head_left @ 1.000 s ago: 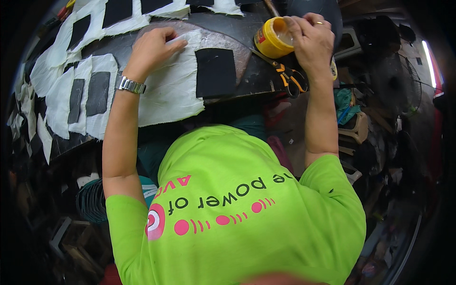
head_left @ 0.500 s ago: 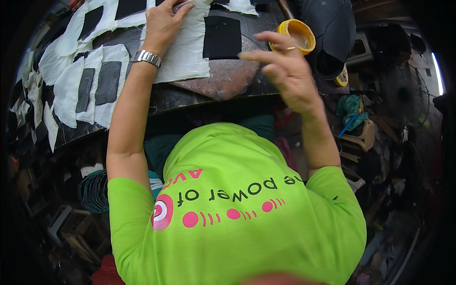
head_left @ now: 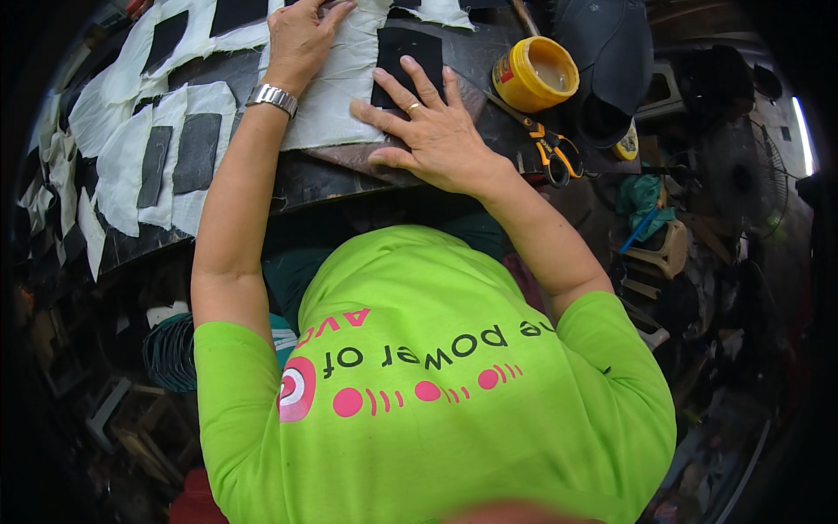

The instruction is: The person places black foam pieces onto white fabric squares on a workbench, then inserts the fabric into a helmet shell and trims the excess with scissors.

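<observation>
A large white cloth [head_left: 336, 109] lies over the worktable [head_left: 305, 185]. My left hand [head_left: 301, 39], a metal-banded watch on its wrist, rests on the cloth at the top edge of the view. Its thumb and forefinger draw together there; the fingertips are partly cut off, so what they grip is unclear. Flat and spread, my right hand [head_left: 436, 144] lies with its fingers on a black rectangular piece [head_left: 406, 48] and on the cloth's right edge. Scissors [head_left: 554, 157] with orange and black handles lie right of this hand, blades pointing toward the black piece.
A yellow jar [head_left: 515, 83] of brownish liquid stands beside the scissors, near dark sheet material [head_left: 602, 52]. A smaller yellow container [head_left: 627, 140] sits by the table's right edge. White cloth pieces with grey patches [head_left: 197, 153] cover the left side. A fan [head_left: 755, 170] stands at right.
My right hand has come down and left from above the table onto the black piece and cloth. The scissors now show beside the jar. My left hand stays in place.
</observation>
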Action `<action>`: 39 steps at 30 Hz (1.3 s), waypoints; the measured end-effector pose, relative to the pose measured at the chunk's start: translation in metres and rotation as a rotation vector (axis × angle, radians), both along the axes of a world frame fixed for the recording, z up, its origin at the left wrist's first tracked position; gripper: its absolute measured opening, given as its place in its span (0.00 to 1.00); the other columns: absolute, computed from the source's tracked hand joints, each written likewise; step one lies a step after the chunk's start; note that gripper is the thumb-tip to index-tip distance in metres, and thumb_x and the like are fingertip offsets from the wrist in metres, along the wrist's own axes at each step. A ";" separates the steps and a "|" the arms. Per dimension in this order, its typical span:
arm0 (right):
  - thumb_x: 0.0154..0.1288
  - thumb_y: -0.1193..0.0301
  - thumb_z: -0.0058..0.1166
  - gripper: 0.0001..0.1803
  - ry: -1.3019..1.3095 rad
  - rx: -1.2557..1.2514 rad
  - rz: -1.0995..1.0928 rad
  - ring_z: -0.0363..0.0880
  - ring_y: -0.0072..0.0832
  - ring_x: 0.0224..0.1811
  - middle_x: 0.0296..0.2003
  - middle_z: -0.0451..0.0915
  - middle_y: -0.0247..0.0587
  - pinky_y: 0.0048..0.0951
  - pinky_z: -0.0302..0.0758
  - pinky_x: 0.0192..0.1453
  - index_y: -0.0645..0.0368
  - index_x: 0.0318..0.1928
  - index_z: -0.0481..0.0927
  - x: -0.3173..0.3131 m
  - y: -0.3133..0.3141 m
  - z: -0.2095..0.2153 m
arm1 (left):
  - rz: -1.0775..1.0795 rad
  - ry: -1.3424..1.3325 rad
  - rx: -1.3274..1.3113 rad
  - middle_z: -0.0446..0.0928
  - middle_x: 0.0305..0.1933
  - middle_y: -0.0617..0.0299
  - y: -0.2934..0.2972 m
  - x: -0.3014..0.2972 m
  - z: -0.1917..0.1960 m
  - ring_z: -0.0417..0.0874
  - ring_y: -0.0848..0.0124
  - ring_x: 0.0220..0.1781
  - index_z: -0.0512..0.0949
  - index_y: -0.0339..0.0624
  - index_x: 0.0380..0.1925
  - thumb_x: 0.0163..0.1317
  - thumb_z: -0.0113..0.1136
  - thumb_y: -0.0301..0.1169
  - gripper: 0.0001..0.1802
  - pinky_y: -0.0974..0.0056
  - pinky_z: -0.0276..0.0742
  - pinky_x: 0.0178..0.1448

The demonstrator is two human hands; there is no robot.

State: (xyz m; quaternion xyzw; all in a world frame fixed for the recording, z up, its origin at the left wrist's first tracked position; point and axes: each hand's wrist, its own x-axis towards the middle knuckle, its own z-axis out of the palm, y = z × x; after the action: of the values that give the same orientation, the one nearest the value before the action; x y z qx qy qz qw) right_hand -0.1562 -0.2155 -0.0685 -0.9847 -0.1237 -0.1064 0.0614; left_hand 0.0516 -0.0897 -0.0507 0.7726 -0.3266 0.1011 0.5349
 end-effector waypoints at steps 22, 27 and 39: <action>0.52 0.88 0.66 0.61 0.115 1.580 -0.030 0.69 0.33 0.70 0.73 0.61 0.50 0.35 0.72 0.71 0.49 0.82 0.46 0.049 -0.012 0.045 | -0.139 -0.077 -0.277 0.86 0.44 0.66 0.064 -0.026 0.055 0.81 0.73 0.48 0.85 0.46 0.47 0.66 0.71 0.31 0.10 0.66 0.74 0.55; 0.56 0.90 0.59 0.50 0.144 1.815 0.123 0.82 0.32 0.56 0.59 0.79 0.46 0.33 0.81 0.62 0.53 0.78 0.57 0.095 -0.003 0.071 | 0.051 -0.141 -0.366 0.84 0.45 0.67 0.092 -0.005 0.077 0.78 0.76 0.48 0.84 0.44 0.50 0.68 0.70 0.34 0.13 0.68 0.74 0.58; 0.44 0.83 0.63 0.50 -0.290 1.135 -0.356 0.77 0.39 0.60 0.62 0.76 0.47 0.37 0.76 0.63 0.51 0.73 0.67 0.323 -0.135 0.049 | 0.194 -0.048 0.025 0.82 0.44 0.57 0.182 -0.094 0.036 0.82 0.63 0.50 0.83 0.37 0.43 0.61 0.69 0.21 0.10 0.62 0.75 0.58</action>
State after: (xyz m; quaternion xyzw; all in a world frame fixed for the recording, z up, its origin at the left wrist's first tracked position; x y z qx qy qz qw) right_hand 0.1669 -0.3503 -0.0192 -0.7794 0.1115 -0.2971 0.5402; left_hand -0.0427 0.0923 -0.0148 0.8046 -0.2641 0.1670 0.5049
